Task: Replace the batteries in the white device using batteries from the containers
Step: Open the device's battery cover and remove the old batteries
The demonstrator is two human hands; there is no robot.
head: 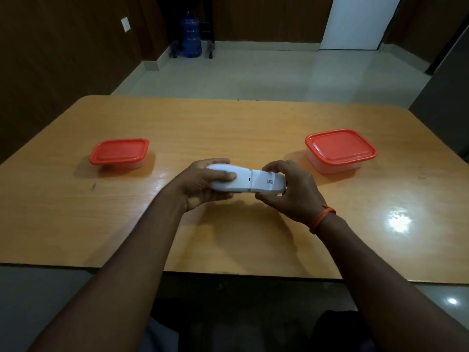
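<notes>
I hold a long white device point(247, 181) sideways just above the middle of the wooden table point(228, 128). My left hand point(203, 185) wraps its rounded left end. My right hand point(288, 191) pinches the right end, which carries a small printed label and shows a seam where a cover panel begins. Two clear plastic containers with red lids stand on the table: a smaller one point(118, 152) at the left and a larger one point(340, 148) at the right. Both lids are on, so their contents are hidden. No batteries are visible.
The table's near edge point(228, 271) runs just in front of my forearms. Beyond the far edge lies a pale tiled floor with a blue water jug point(190, 36) by the brown wall. An orange band circles my right wrist point(322, 218).
</notes>
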